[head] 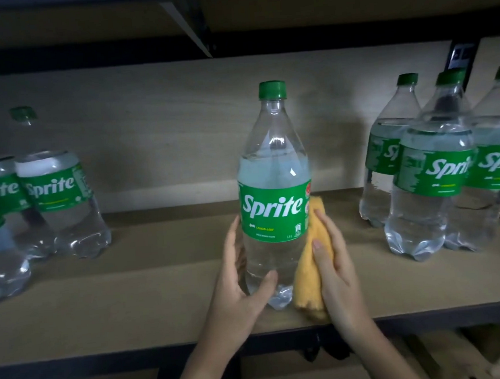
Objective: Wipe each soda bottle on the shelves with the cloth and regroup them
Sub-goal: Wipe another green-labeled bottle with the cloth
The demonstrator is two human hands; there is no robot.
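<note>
A clear Sprite bottle [274, 193] with a green cap and green label stands upright in the middle of the wooden shelf [149, 290]. My left hand [241, 282] grips its lower left side, thumb across the front near the base. My right hand [332, 260] holds a folded orange cloth [309, 277] and presses it against the bottle's lower right side. A group of Sprite bottles [51, 190] stands at the left end of the shelf. Three more Sprite bottles [432, 169] stand close together at the right.
The shelf above [229, 17] hangs low over the bottle caps, with a metal bracket [191, 26] under it. A back panel [177, 120] closes the shelf behind. The shelf's dark front rail [107, 362] runs below my wrists, with a lower shelf beneath.
</note>
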